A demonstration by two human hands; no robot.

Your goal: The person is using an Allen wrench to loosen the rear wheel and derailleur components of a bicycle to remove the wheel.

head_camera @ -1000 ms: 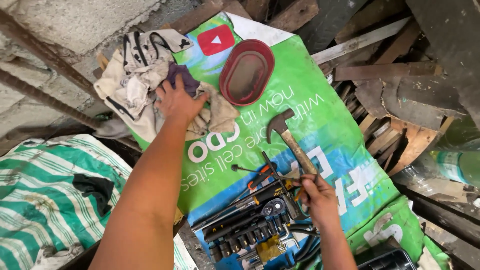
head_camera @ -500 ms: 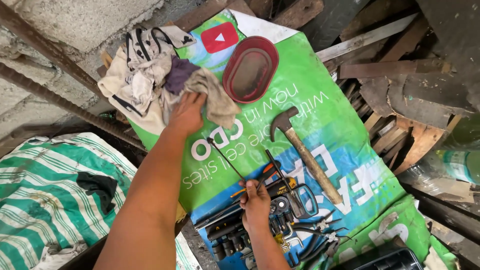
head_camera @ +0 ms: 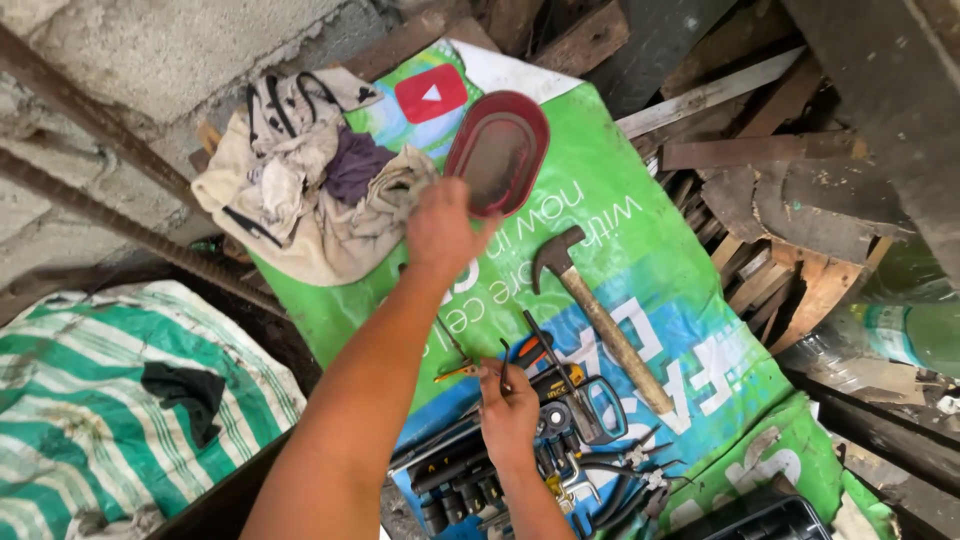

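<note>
**Two hands at work over a spread of tools**

Near the middle of the frame the left hand (head_camera: 440, 228) is closed on the corner of a pale, stained rag (head_camera: 385, 205), gripping it in a loose fist so that the cloth is drawn taut away from its heap. That heap, a pile of cloths (head_camera: 300, 175) in cream, purple and black trim, sits in the upper left on the edge of a green printed sheet (head_camera: 640, 250), which serves as ground cover and keeps everything off the rubble beneath.

Lower down, at centre bottom, the right hand (head_camera: 508, 405) rests on a cluster of hand tools (head_camera: 560, 440), its fingers curled around a thin dark tool (head_camera: 540, 345) whose tip points up the frame; just what kind of tool it is, I cannot tell. Small orange-handled pliers (head_camera: 458, 372) lie just beside the thumb.

A claw hammer (head_camera: 595, 315) with a wooden handle lies flat and diagonal to the right of both hands, apart from them. Above it, touching the left hand's knuckles or nearly so, lies a red oval tray (head_camera: 497, 150), empty and tilted slightly.

Outward again: rusty steel bars (head_camera: 100, 200) cross a block wall at upper left, a green striped sack (head_camera: 90, 400) fills the lower left, and scrap timber (head_camera: 790, 200) crowds the right.
</note>
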